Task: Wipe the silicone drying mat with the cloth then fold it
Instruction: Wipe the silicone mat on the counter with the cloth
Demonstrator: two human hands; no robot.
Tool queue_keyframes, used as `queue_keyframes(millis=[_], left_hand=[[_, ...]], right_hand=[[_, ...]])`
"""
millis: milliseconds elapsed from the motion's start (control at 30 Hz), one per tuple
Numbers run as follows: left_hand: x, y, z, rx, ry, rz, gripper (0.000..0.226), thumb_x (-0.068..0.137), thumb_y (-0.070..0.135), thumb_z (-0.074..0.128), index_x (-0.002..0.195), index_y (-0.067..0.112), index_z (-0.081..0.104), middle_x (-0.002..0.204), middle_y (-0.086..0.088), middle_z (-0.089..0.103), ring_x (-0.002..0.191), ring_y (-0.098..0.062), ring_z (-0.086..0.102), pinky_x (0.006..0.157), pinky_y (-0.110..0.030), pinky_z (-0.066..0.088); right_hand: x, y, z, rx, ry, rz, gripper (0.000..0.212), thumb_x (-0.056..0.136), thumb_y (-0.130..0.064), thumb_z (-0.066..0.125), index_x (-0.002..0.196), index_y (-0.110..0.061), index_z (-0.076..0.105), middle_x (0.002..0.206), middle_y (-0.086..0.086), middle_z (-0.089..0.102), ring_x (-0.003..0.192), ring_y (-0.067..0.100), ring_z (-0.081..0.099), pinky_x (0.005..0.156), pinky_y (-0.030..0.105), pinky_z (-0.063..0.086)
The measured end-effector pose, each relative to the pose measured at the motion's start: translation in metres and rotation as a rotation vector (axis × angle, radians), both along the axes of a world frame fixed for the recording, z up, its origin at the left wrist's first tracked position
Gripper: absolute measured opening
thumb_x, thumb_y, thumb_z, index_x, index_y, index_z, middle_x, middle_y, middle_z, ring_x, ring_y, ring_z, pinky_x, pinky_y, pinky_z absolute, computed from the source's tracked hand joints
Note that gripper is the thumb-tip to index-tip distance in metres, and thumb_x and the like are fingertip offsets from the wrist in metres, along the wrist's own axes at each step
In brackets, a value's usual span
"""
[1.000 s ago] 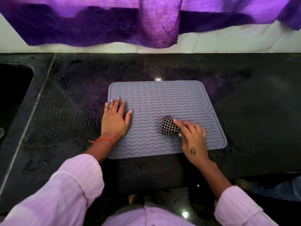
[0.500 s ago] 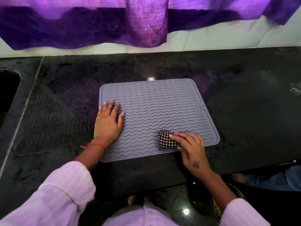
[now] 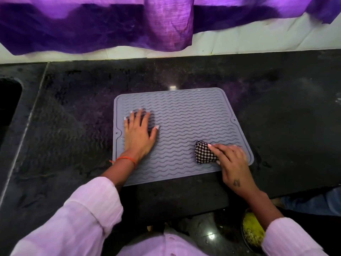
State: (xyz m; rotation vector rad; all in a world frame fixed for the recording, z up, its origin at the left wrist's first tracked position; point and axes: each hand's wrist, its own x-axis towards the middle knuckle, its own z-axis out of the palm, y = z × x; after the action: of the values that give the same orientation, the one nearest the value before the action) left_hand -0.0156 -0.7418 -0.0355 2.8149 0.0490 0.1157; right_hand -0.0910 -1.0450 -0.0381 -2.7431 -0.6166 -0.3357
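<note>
Two hands of mine lie on one grey mat, and under it all the dark stone desk [image 3: 276,126] spreads from the sink cut-out [image 3: 9,100] at the far left to the right edge of view. Behind it a purple curtain [image 3: 92,24] hangs over the pale wall. The silicone drying mat [image 3: 184,115] lies flat and unfolded on the desk, its near edge just short of the desk's front edge, wavy ridges facing up.

My left hand [image 3: 138,134] rests flat on the left part of the mat, fingers straight and spread, holding nothing, an orange thread [image 3: 127,159] round the wrist. My right hand [image 3: 230,161] sits at the mat's near right corner, its fingers [image 3: 215,149] curled over the bunched black-and-white checked cloth [image 3: 203,152], which they press down on the ridges; the cloth pokes out to the left of my fingertips.

Compared with half a second ago, my left hand lies further in from the mat's left edge, fully on the ridges, while the cloth and right hand remain at the near right corner.

Below the desk, at my right sleeve [image 3: 287,239], stands a dark bowl [image 3: 247,242] with something yellow-green inside; I cannot tell what.
</note>
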Motion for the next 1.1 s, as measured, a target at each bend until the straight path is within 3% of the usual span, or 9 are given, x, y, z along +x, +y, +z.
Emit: queue_keyframes(millis=[167,267,333,433,633,733,933,1100], left_hand=[[-0.001,-0.002,-0.002,0.044,0.02,-0.009,0.067,0.089,0.056,0.018,0.145,0.023,0.032,0.156,-0.004,0.022,0.145,-0.027,0.009,0.117,-0.045,-0.004],[0.0,-0.003,-0.001,0.04,0.004,-0.006,0.064,0.089,0.055,0.022,0.143,0.022,0.036,0.155,-0.005,0.026,0.144,-0.028,0.012,0.117,-0.047,-0.001],[-0.001,-0.003,-0.001,0.035,-0.005,-0.005,0.064,0.09,0.054,0.023,0.143,0.022,0.037,0.154,-0.005,0.027,0.144,-0.028,0.014,0.117,-0.047,0.0],[-0.001,-0.003,-0.001,0.034,-0.009,-0.005,0.064,0.089,0.054,0.024,0.142,0.022,0.038,0.154,-0.005,0.028,0.144,-0.028,0.015,0.117,-0.047,0.001],[-0.001,-0.004,-0.001,0.039,-0.006,0.004,0.065,0.089,0.055,0.022,0.142,0.023,0.039,0.154,-0.004,0.029,0.144,-0.028,0.015,0.117,-0.047,0.002],[0.0,-0.005,-0.001,0.047,-0.017,0.008,0.068,0.087,0.057,0.018,0.14,0.022,0.041,0.152,-0.005,0.031,0.143,-0.029,0.017,0.117,-0.049,0.004],[0.0,-0.006,0.002,0.046,-0.024,0.011,0.068,0.086,0.056,0.019,0.139,0.021,0.043,0.152,-0.006,0.033,0.142,-0.03,0.02,0.116,-0.051,0.007],[0.0,-0.006,0.001,0.056,-0.006,0.016,0.069,0.086,0.056,0.017,0.143,0.023,0.036,0.153,-0.004,0.03,0.143,-0.029,0.017,0.116,-0.05,0.006]], right_hand=[[0.024,-0.006,0.009,0.076,-0.02,0.04,0.052,0.083,-0.005,0.047,0.132,-0.02,0.048,0.123,0.0,0.057,0.107,0.023,0.051,0.098,0.046,0.036],[0.049,0.003,0.003,-0.003,-0.011,-0.013,0.056,0.079,-0.006,0.05,0.134,-0.021,0.047,0.123,0.001,0.057,0.109,0.022,0.05,0.104,0.047,0.03],[0.061,0.002,0.001,-0.021,0.005,0.039,0.059,0.075,-0.006,0.054,0.13,-0.024,0.049,0.119,0.001,0.059,0.105,0.025,0.054,0.098,0.045,0.034],[0.08,-0.006,0.013,0.126,0.006,0.107,0.052,0.073,-0.001,0.055,0.121,-0.02,0.061,0.114,0.002,0.063,0.102,0.024,0.057,0.088,0.043,0.042],[0.117,0.0,0.005,-0.019,0.022,0.078,0.057,0.075,-0.003,0.052,0.128,-0.023,0.052,0.118,0.003,0.06,0.101,0.029,0.056,0.09,0.039,0.04],[0.131,-0.008,0.014,0.084,-0.007,0.127,0.053,0.073,0.001,0.052,0.121,-0.019,0.062,0.114,0.0,0.065,0.097,0.025,0.054,0.089,0.035,0.039],[0.155,0.012,0.008,0.0,-0.013,0.067,0.059,0.072,-0.001,0.042,0.123,-0.027,0.059,0.115,-0.002,0.064,0.094,0.03,0.054,0.086,0.043,0.042],[0.181,0.003,0.019,0.133,0.013,0.118,0.054,0.07,0.004,0.046,0.116,-0.019,0.065,0.113,0.001,0.066,0.098,0.03,0.058,0.09,0.046,0.042]])
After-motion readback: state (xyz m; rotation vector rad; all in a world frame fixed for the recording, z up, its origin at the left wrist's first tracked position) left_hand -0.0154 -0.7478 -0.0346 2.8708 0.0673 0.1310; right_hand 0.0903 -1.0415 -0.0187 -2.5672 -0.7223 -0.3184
